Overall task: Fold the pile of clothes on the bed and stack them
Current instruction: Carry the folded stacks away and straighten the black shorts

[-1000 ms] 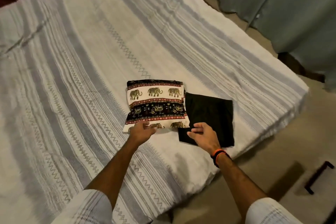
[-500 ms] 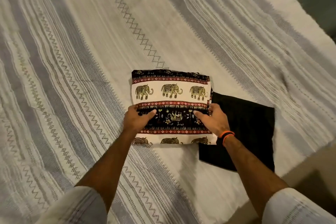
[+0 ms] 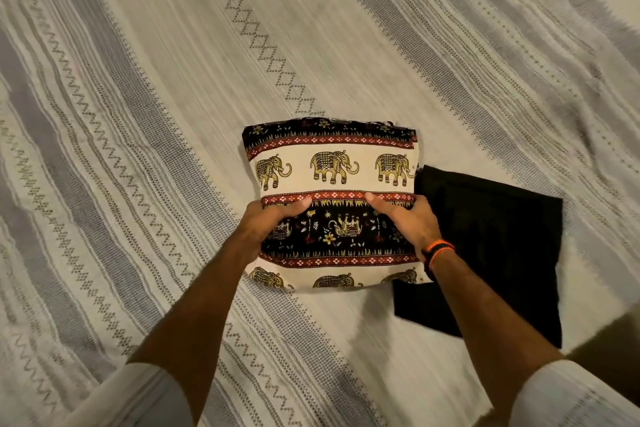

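Both hands have closed in on the folded elephant-print garment (image 3: 332, 180) since half a second ago: then they lay flatter on top, now my left hand (image 3: 268, 224) and right hand (image 3: 408, 222) clasp its two side edges, thumbs across the printed face and fingers curled under. Its near edge seems to be lifting off the bedspread (image 3: 138, 114), though I cannot be sure. The folded black garment (image 3: 491, 253) lies flat just beside it on my right, its corner tucked under the printed one.

I judge that folding is finished and stacking is in hand. The next move calls for raising the printed bundle level, so its layers do not slide apart, and setting it squarely on the black piece.

The printed cloth looks thin and soft, banded in cream, black and red, folded to a plump near-square. The black piece is matte and flat. The bedspread is coarse-woven, with grey stripes and zigzag stitching.
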`<state>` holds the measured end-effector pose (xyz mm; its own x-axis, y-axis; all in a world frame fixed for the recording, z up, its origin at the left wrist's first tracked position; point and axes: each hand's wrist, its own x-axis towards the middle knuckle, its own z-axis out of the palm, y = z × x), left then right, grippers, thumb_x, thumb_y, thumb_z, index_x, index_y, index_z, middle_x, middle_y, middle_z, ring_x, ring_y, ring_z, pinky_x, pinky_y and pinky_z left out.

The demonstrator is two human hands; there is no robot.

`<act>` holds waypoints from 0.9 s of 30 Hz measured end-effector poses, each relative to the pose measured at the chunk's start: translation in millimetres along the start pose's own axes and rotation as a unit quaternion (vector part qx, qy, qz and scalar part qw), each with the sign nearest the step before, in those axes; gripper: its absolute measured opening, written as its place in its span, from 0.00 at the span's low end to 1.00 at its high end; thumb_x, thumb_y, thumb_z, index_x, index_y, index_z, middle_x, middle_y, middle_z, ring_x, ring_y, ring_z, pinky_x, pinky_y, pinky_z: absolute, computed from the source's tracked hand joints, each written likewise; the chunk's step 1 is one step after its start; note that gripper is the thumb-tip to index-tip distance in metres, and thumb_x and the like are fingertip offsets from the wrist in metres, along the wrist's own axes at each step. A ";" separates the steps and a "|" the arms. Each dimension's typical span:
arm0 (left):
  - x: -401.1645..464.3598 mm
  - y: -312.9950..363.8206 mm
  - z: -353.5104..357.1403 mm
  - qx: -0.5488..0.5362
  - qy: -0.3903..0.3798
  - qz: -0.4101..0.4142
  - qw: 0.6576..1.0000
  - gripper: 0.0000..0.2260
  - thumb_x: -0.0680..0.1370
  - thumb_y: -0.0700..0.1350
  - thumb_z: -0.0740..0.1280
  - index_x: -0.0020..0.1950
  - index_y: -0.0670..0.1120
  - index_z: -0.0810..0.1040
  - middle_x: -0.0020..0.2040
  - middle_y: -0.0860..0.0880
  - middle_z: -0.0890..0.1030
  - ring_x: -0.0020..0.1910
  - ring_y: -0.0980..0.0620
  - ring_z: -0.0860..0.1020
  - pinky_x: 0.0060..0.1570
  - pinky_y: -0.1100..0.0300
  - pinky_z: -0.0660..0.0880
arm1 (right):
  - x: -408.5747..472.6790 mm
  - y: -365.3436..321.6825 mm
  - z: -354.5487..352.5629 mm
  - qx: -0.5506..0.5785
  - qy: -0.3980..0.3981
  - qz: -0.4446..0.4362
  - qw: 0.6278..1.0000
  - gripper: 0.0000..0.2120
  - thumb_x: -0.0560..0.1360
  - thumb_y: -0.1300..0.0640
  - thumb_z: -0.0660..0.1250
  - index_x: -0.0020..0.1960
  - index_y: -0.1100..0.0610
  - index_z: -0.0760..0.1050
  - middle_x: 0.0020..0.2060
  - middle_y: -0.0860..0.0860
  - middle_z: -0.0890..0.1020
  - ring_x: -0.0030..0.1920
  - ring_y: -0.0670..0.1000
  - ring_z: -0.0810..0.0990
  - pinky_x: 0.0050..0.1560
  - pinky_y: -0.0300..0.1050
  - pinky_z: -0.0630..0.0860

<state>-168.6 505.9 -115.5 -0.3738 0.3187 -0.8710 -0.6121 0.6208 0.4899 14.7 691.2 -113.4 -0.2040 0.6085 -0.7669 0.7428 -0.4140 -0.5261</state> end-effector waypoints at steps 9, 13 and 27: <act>1.5 -5.1 15.4 -0.041 -0.033 -0.042 0.998 0.40 0.56 0.59 0.82 0.63 0.43 0.77 0.52 0.45 0.85 0.51 0.42 0.84 0.54 0.43 0.79 | -3.6 7.9 -4.3 0.070 -0.084 -0.017 0.994 0.44 0.48 0.33 0.81 0.61 0.47 0.78 0.54 0.46 0.84 0.56 0.51 0.82 0.66 0.58 0.73; -10.9 -2.6 23.6 -0.055 -0.050 -0.033 0.997 0.22 0.68 0.51 0.77 0.58 0.43 0.80 0.53 0.42 0.85 0.53 0.40 0.83 0.55 0.42 0.79 | -11.8 10.3 -8.3 0.079 -0.087 -0.036 0.992 0.41 0.48 0.33 0.81 0.58 0.46 0.79 0.52 0.46 0.85 0.55 0.51 0.83 0.63 0.58 0.76; -98.3 -3.7 20.6 -0.095 -0.024 0.006 0.995 0.17 0.73 0.49 0.73 0.56 0.40 0.79 0.53 0.41 0.84 0.52 0.40 0.82 0.50 0.47 0.79 | -78.9 -1.1 -18.6 0.056 -0.077 -0.095 0.991 0.34 0.63 0.39 0.79 0.64 0.49 0.75 0.57 0.47 0.82 0.58 0.51 0.80 0.66 0.55 0.74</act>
<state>-115.2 487.1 -32.4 -0.3518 0.3613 -0.8635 -0.7304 0.4711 0.4946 41.8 656.2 -45.5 -0.4341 0.5761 -0.6925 0.6084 -0.3795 -0.6970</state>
